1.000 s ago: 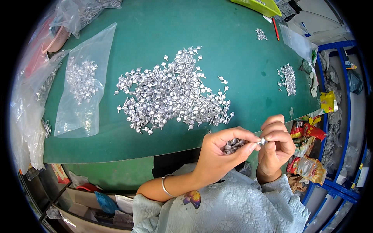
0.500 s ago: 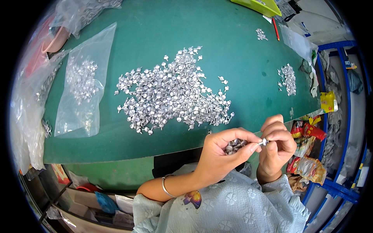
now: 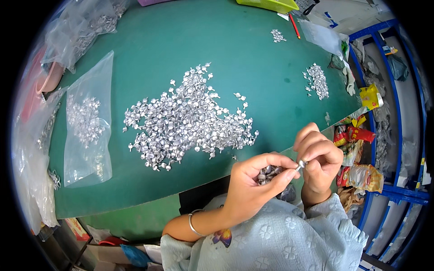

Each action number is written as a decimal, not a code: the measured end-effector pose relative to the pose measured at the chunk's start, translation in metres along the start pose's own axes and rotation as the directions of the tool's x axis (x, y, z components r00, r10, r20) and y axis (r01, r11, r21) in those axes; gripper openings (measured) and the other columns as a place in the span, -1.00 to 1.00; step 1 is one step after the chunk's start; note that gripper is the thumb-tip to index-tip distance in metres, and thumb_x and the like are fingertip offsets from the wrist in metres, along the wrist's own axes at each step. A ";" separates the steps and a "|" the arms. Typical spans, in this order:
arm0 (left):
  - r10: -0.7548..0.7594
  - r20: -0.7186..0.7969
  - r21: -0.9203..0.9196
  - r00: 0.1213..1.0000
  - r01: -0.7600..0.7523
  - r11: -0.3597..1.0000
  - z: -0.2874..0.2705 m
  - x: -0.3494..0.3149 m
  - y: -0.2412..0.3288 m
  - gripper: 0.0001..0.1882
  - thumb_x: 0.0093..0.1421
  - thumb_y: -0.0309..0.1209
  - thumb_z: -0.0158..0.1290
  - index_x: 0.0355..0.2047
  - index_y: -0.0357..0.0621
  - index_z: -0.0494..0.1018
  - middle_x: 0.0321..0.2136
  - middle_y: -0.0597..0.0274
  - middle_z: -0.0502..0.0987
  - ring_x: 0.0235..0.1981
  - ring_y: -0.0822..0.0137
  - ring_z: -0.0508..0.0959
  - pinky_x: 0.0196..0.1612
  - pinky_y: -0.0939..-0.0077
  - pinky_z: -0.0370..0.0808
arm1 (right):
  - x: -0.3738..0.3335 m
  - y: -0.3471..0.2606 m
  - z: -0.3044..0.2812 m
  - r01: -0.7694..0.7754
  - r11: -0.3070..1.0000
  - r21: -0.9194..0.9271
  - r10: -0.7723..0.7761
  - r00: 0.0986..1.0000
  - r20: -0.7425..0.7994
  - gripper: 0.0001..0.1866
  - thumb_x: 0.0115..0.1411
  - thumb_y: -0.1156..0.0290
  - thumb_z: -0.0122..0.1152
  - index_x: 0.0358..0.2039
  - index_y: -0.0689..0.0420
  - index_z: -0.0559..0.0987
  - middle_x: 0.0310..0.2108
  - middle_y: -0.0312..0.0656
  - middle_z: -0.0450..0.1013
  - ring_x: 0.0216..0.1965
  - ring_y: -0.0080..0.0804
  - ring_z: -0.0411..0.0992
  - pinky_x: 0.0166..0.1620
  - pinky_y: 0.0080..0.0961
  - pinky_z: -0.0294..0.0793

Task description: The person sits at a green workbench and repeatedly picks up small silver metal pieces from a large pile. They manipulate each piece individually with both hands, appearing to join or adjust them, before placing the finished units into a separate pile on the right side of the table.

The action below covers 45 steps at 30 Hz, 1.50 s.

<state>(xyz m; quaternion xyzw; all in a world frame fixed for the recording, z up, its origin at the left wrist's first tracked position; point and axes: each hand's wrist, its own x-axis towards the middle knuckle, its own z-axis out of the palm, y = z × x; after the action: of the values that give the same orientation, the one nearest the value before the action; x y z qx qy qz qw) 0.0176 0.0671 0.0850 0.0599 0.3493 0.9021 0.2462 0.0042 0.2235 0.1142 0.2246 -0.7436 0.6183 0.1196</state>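
A blue-framed shelving rack (image 3: pixel 403 194) stands on the right side of the room, beside a flat green worktable (image 3: pixel 253 49). On the tabletop spreads a loose heap of round-headed silver studs (image 3: pixel 190 122); left of it lies a clear plastic bag (image 3: pixel 95 86) of small metal pieces. At the near edge, the left hand (image 3: pixel 253 184) cups a cluster of studs (image 3: pixel 267 174) and pinches a single stud (image 3: pixel 302 164) by its thin stem. The right hand (image 3: pixel 320 158) has bent fingers at its head; whether they grip cannot be told. The stud should be light, stiff, sturdy and slippery on its shiny head, so the stem seems the surer hold.
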 end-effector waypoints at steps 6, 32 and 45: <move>0.032 0.018 -0.031 0.999 -0.031 0.999 0.001 -0.002 0.001 -0.89 0.08 -0.68 -0.02 -0.35 -0.37 0.43 -0.38 0.13 0.49 -0.38 0.47 0.48 -0.36 0.70 0.41 | 0.000 -0.002 0.004 -0.072 0.988 0.134 0.073 0.997 0.001 -0.84 0.03 0.43 0.21 -0.47 0.27 0.50 -0.52 -0.14 0.42 -0.43 -0.31 0.33 -0.34 -0.43 0.30; 0.041 -0.008 -0.075 0.999 -0.041 0.996 0.000 -0.008 0.005 -0.89 0.09 -0.67 -0.03 -0.35 -0.38 0.43 -0.42 0.10 0.49 -0.51 0.58 0.40 -0.54 0.76 0.27 | 0.005 -0.015 0.007 0.063 0.989 -0.133 -0.057 0.997 0.045 -0.87 -0.04 0.50 0.27 -0.49 0.26 0.52 -0.53 -0.19 0.44 -0.45 -0.33 0.34 -0.34 -0.45 0.29; -0.071 -0.220 -0.175 0.973 0.032 0.984 -0.025 -0.002 -0.015 -0.85 0.17 -0.56 -0.05 -0.26 -0.35 0.42 -0.46 0.24 0.42 -0.57 0.63 0.22 -0.53 0.75 0.15 | -0.003 0.039 -0.011 -0.324 0.937 -0.135 0.292 0.933 -0.211 -0.96 0.01 0.63 0.13 -0.47 0.32 0.49 -0.49 -0.19 0.41 -0.39 -0.49 0.32 -0.30 -0.59 0.30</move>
<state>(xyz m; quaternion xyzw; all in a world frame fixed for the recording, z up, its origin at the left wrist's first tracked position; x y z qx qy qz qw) 0.0182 0.0605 0.0569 -0.0729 0.2979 0.9230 0.2325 -0.0133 0.2397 0.0809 0.0348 -0.8042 0.5832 0.1089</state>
